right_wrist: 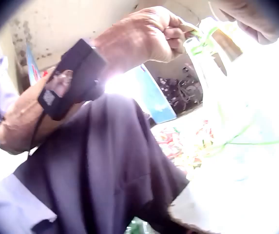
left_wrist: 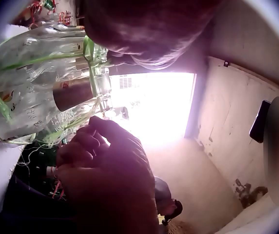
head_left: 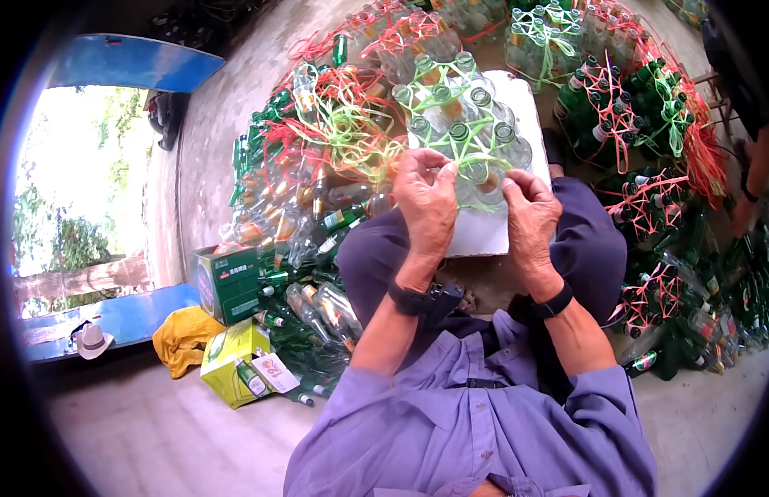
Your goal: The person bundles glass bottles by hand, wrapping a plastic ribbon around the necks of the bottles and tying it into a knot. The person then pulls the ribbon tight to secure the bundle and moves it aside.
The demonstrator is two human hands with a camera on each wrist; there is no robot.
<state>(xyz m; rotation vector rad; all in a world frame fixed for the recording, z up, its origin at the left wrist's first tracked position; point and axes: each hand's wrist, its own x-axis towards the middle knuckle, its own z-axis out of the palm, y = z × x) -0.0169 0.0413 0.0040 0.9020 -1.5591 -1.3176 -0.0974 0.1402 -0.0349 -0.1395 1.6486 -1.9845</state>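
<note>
A bundle of clear glass bottles point(head_left: 459, 124) bound with green plastic string point(head_left: 466, 153) stands on a white foam block point(head_left: 484, 236) across my knees. My left hand point(head_left: 430, 171) is at the bundle's near left side, fingers curled, pinching the green string; the right wrist view shows the left hand point(right_wrist: 171, 31) closed round a strand at a bottle neck point(right_wrist: 202, 53). At the near right side my right hand point(head_left: 513, 184) has its fingers curled on the string. The left wrist view shows the clear bottles point(left_wrist: 51, 92) and string point(left_wrist: 88, 48) close up between both hands.
Bundles of green bottles tied with red string point(head_left: 641, 207) are heaped to the right and behind. Loose bottles point(head_left: 318, 248) lie at my left with a green carton point(head_left: 227, 282), a yellow box point(head_left: 235, 360) and yellow cloth point(head_left: 181, 335). Another person's arm point(head_left: 753, 157) is at the right edge.
</note>
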